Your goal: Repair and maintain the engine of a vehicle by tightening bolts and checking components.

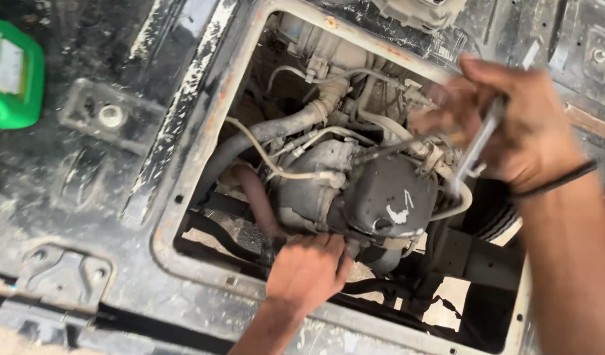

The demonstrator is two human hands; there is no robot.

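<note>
I look down through a rectangular opening in a dirty metal floor panel (pixel 184 131) at an engine. My left hand (pixel 309 269) reaches into the opening from below and rests against the underside of a dark rounded engine part (pixel 388 197) with white marks. My right hand (pixel 513 125), blurred by motion, is closed around a long silver wrench (pixel 477 148) whose lower end points down beside that dark part. A thin black band sits on my right wrist. What my left fingertips touch is hidden under the engine part.
Grey and white hoses (pixel 276 131) and cables cross the engine bay. A green plastic container (pixel 10 72) stands at the far left on the panel. A bolt head (pixel 110 116) sits in a bracket on the panel. A tyre (pixel 496 217) shows below at right.
</note>
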